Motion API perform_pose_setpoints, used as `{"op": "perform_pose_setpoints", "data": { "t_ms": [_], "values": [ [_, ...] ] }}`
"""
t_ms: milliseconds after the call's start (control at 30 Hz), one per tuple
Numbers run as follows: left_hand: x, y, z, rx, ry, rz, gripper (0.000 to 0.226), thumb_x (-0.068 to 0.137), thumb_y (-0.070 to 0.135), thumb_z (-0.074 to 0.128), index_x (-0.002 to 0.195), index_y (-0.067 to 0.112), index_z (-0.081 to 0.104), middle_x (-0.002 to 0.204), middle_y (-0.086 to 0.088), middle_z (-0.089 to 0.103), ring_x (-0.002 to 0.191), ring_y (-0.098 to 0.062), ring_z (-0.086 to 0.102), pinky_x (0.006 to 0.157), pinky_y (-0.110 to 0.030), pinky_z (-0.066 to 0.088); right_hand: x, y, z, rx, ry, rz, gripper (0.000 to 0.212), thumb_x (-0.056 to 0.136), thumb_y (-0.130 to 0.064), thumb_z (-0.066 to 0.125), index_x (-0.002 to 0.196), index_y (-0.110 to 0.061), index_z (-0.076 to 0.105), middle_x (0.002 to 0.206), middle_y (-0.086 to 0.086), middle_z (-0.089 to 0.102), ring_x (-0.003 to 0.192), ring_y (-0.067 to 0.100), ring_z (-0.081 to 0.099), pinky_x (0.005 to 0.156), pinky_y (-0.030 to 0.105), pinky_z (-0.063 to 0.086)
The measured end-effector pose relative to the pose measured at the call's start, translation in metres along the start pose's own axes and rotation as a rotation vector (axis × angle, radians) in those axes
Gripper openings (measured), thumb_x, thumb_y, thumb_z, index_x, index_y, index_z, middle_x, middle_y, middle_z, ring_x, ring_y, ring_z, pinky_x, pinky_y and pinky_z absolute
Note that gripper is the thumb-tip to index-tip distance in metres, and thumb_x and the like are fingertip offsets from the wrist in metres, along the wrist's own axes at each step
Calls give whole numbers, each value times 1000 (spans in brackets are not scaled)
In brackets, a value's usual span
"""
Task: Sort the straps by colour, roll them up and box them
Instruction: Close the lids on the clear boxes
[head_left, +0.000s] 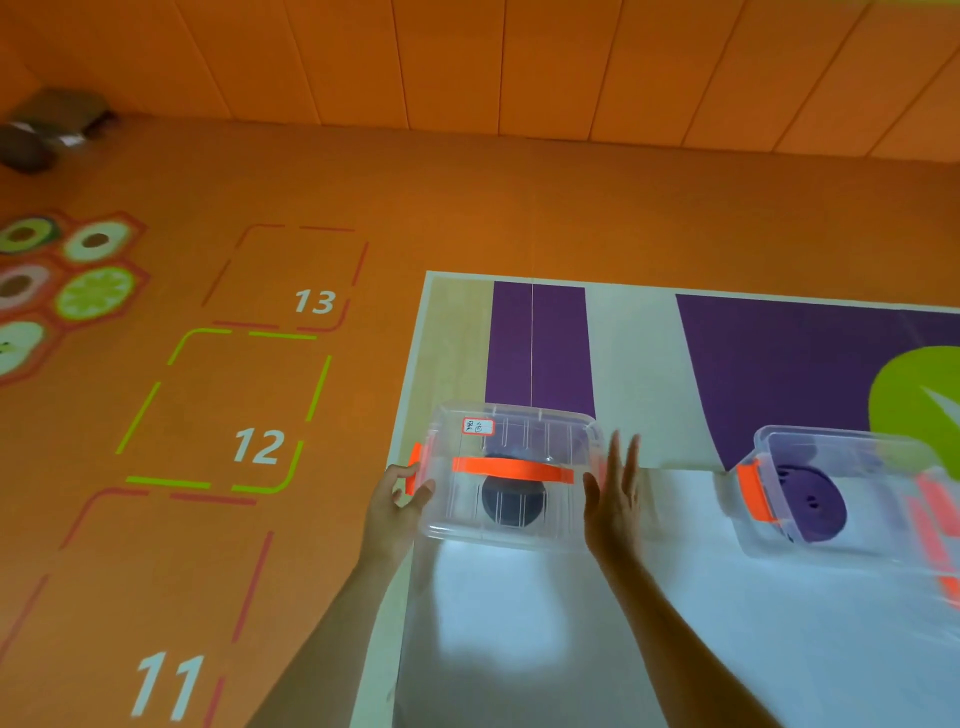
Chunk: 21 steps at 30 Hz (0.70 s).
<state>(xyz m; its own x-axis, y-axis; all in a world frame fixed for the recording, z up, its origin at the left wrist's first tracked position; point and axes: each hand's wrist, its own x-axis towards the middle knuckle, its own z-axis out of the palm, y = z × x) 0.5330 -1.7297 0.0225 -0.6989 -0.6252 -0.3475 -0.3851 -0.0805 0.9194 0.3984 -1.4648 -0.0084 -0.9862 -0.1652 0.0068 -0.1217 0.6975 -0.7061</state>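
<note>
Blur smeared the second clear box (852, 452) at the right of the frame, and the frame edge cut off its far end; a purple strap roll (810, 501) showed through its wall beside an orange clip (750, 491). At the upper left some dark objects (47, 130) on the orange floor (415, 197) were too blurred to name. In the lower centre, at the left edge of the table (519, 649), sat the clear box (511, 525) with an orange handle (511, 470) across its lid. A dark strap roll (513, 501) lay inside it, partly hidden behind the handle and dimmed by the plastic. The writing on its small white label (478, 426) was too small to read. Whether this box rested on the table or was lifted just off it could not be told. The left hand (397, 499) had its fingers curled round the orange latch (414, 467) at the box's left end, thumb below. The right hand (615, 493) was held flat, fingers straight and close together, against the box's right end, gripping nothing.
</note>
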Motion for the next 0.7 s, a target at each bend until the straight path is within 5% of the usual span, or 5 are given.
{"op": "perform_pose_setpoints", "data": {
  "t_ms": [133, 233, 367, 533, 700],
  "values": [
    [1, 7, -3, -180, -36, -126, 21, 92, 5, 77, 106, 8, 63, 120, -7, 74, 102, -14, 67, 81, -26, 55, 2, -5, 0, 323, -108, 348, 111, 86, -86, 40, 167, -20, 2, 173, 13, 17, 157, 36, 24, 123, 55, 25],
    [-3, 14, -2, -171, 25, -101, 41, 88, 0, 79, 122, 15, 62, 116, 0, 68, 92, -1, 67, 73, -15, 53, 3, -8, -5, 389, -13, 444, 83, 98, -41, 70, 162, -9, 27, 158, 19, 44, 144, 39, 46, 112, 49, 40],
    [-10, 14, 8, -101, 140, -68, 49, 89, 7, 81, 132, 22, 62, 116, 3, 67, 92, -9, 65, 73, -17, 50, 6, 3, -4, 291, 134, 331, 81, 75, -65, 79, 124, -1, 70, 105, 14, 74, 93, 29, 70, 79, 39, 56],
    [-16, 14, 19, 71, 225, 54, 25, 89, -3, 77, 110, 11, 76, 115, -11, 75, 96, -23, 71, 88, -24, 55, 2, -19, -8, 64, 226, 205, 38, 85, -9, 85, 121, -5, 76, 89, 15, 78, 79, 36, 73, 73, 48, 61],
    [-23, 24, 25, 361, 252, 197, 20, 90, -8, 68, 100, 8, 75, 106, -7, 69, 91, -31, 68, 84, -36, 55, -3, -33, -15, -26, 231, 114, 37, 87, 0, 80, 123, -1, 74, 100, 21, 78, 87, 42, 74, 80, 48, 59]
  ]
}}
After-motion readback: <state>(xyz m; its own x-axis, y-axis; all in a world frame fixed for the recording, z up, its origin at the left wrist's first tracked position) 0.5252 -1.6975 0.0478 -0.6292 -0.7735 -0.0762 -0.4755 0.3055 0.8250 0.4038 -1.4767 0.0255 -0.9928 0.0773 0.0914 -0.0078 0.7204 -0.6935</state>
